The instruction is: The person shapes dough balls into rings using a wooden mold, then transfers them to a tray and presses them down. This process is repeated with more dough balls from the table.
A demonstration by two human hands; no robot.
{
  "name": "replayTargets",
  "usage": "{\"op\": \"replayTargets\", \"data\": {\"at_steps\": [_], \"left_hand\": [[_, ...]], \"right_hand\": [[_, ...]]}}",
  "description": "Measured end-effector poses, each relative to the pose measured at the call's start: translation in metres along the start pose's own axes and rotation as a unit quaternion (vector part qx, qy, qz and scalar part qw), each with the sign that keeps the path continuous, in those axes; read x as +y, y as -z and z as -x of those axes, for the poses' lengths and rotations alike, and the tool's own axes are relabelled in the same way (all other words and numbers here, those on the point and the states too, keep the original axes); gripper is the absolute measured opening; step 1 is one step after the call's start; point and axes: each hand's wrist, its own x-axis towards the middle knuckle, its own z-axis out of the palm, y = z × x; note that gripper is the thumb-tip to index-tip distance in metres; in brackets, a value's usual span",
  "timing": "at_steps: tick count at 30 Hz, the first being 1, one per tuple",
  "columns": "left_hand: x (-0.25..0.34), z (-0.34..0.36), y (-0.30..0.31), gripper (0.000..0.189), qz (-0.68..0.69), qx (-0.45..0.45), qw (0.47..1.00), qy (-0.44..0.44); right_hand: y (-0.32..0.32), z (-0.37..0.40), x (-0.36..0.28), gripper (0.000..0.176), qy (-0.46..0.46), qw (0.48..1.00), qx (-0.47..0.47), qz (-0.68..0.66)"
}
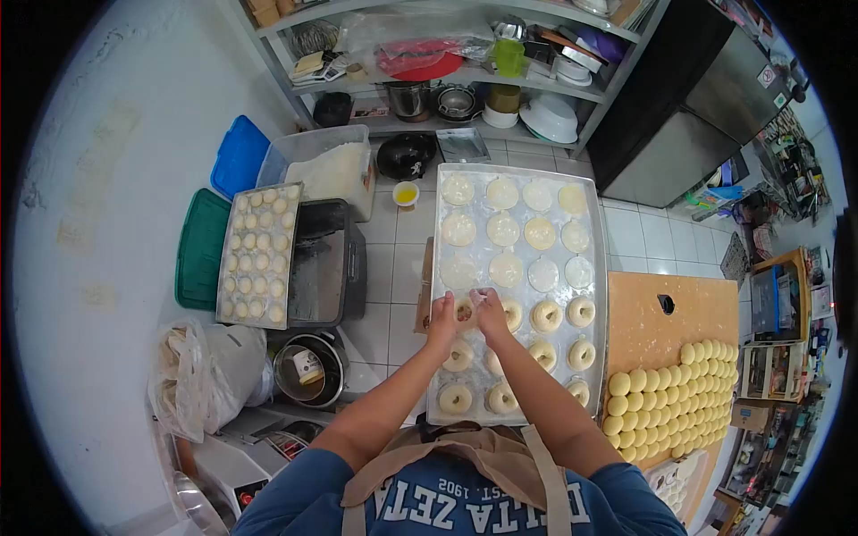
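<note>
My left hand (442, 322) and my right hand (489, 314) grip a pale dough ring (464, 310) from its two sides, over the left column of a large metal tray (601, 268). Fingertips cover part of this ring. On the near part of the tray lie several shaped dough rings, such as one dough ring (546, 315) right of my right hand. The far part carries rows of flat round pieces, among them a pale disc (502, 230). My forearms hide some of the nearer rings.
A wooden board (661, 313) at right bears many yellowish dough balls (657, 393). Left stands a smaller tray (259, 255) of dough balls on a grey bin (344, 259). A cup of yellow liquid (406, 195), a pot (310, 371) and metal shelves (429, 71) surround the tray.
</note>
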Motion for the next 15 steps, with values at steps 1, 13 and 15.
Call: {"op": "replayTargets", "data": {"at_steps": [1,13,15], "left_hand": [[0.002,0.002,-0.001,0.06,-0.019,-0.001,1.0,-0.012],[-0.013,0.001,0.02,0.06,-0.167,-0.066,0.972,-0.151],[0.0,0.012,0.028,0.056,-0.268,-0.081,0.929,-0.24]], "right_hand": [[0.0,0.0,0.002,0.041,0.025,1.0,0.002,0.018],[0.012,0.015,0.0,0.036,0.208,0.944,-0.006,0.257],[0.021,0.018,-0.004,0.04,0.279,0.912,-0.007,0.301]]}}
